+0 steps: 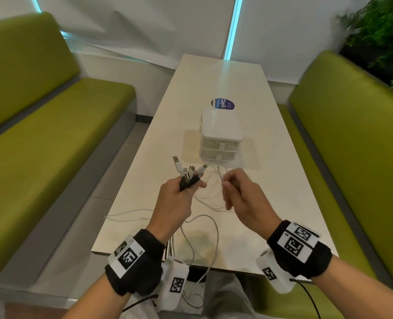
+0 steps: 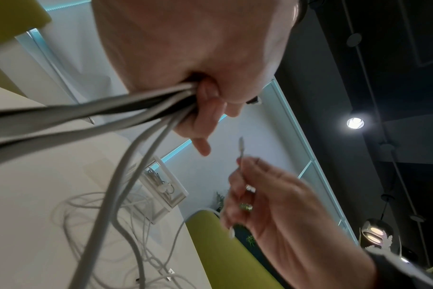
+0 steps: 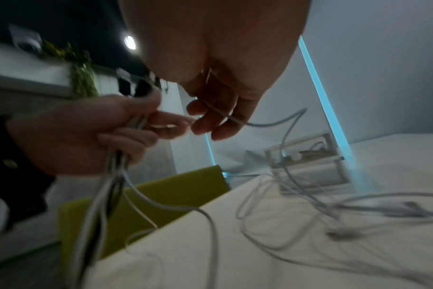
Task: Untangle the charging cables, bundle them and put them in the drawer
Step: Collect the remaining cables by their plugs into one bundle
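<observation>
My left hand (image 1: 179, 194) grips a bunch of charging cables (image 1: 189, 174), white and black, with their plug ends fanned out above the fist. Their cords (image 2: 126, 176) hang down from the fist (image 2: 205, 109) to the table and over its near edge. My right hand (image 1: 234, 187) pinches one thin white cable (image 1: 220, 172) just below its small plug, close to the right of the bunch. That thin cable (image 3: 235, 119) runs off the fingers (image 3: 203, 125) toward loose loops (image 1: 210, 194) on the table. A small white drawer unit (image 1: 220, 137) stands beyond both hands, drawers shut.
The cream table (image 1: 271, 203) is narrow, flanked by green benches (image 1: 41, 139) left and right (image 1: 352, 134). A round dark blue sticker (image 1: 223, 104) lies behind the drawer unit. Plants (image 1: 384, 31) stand at the far right. One white cord loops over the near edge (image 1: 211, 238).
</observation>
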Demonstrator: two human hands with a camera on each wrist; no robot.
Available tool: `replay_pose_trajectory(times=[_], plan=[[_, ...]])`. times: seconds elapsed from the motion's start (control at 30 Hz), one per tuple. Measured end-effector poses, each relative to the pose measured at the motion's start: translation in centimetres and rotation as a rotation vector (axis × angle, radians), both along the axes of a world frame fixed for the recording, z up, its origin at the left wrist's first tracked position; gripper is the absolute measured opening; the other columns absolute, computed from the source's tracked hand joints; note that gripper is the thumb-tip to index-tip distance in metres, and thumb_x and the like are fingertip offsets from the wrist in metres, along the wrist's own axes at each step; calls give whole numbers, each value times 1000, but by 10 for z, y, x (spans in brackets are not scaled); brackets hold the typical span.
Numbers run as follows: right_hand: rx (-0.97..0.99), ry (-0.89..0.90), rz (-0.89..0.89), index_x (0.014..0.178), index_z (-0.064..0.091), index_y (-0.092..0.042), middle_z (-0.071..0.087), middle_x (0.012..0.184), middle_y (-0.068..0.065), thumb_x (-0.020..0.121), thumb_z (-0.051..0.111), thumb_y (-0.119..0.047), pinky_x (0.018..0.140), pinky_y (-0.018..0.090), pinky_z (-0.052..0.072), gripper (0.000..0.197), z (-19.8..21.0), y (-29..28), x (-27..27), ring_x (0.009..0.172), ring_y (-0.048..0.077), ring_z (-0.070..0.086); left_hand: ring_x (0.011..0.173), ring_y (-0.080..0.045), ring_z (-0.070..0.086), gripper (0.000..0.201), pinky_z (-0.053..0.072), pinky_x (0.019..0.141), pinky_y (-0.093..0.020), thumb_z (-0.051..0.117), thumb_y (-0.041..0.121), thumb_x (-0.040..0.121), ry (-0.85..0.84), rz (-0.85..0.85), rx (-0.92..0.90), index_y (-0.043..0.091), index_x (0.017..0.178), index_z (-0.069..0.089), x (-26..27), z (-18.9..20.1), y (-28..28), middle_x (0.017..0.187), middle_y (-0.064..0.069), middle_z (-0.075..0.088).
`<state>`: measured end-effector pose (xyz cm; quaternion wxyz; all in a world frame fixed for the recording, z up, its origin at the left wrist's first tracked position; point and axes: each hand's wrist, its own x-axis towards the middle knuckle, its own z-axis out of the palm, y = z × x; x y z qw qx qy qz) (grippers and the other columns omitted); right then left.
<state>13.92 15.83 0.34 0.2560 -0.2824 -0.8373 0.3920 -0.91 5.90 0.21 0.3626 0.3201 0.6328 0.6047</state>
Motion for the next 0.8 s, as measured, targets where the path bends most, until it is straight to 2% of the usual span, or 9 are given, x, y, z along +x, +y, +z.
replay_pose_trajectory(times=[0.1,0.2,0.3,0.37,0.43,0.53,0.6,0.67,0.8], plan=[[17,130,63,92,52,-13,57,62,1,99,51,-13,55,17,38,7,13,-17,-14,53,5,52,41,-14,26,37,24,41,-25,52,21,99,26,-81,-12,26,64,64,7,5,1,44,7,36],[-14,198,61,90,56,-12,58,61,5,98,54,-13,54,16,36,8,16,-24,-20,51,7,48,39,-10,31,43,30,42,-25,49,22,100,50,-116,4,31,60,60,7,10,-2,44,6,37],[-42,203,65,88,58,-13,58,61,4,97,55,-12,53,12,35,10,13,-24,-18,49,5,48,41,-13,39,38,38,44,-25,50,17,100,147,-117,11,30,65,60,6,10,-7,45,2,42],[-68,157,75,91,53,-10,60,59,-6,97,55,-11,52,10,35,7,12,-23,-16,49,4,50,43,-14,41,30,39,43,-21,52,11,98,212,-64,30,25,75,65,7,11,-8,45,6,45],[-63,74,74,93,47,-7,61,58,-15,97,55,-16,53,12,37,13,9,-20,-13,50,4,51,43,-12,41,28,39,42,-22,50,6,98,168,1,92,22,89,71,8,11,-8,49,8,55],[72,-148,104,82,53,-19,60,61,-11,99,47,-36,60,28,45,25,0,-8,-4,58,7,55,50,-13,48,28,41,43,-23,46,10,101,42,84,205,10,82,66,1,15,-6,76,-3,71],[139,-286,138,74,55,-26,62,66,-11,99,38,-48,67,35,48,38,-8,1,6,65,7,58,61,-17,59,32,49,53,-25,45,15,102,-17,137,257,9,74,60,-4,17,-5,68,-2,66],[196,-339,178,72,54,-24,59,63,-9,98,30,-58,66,35,47,49,-12,7,14,64,8,56,62,-23,63,36,54,61,-26,46,21,100,-93,124,290,9,68,53,-5,21,-5,55,0,55],[316,-401,283,70,45,-19,50,60,-2,94,23,-65,59,34,42,57,-14,10,16,58,11,49,40,-20,47,40,44,47,-25,46,37,96,-144,82,325,16,61,46,-1,23,-8,48,5,33]])
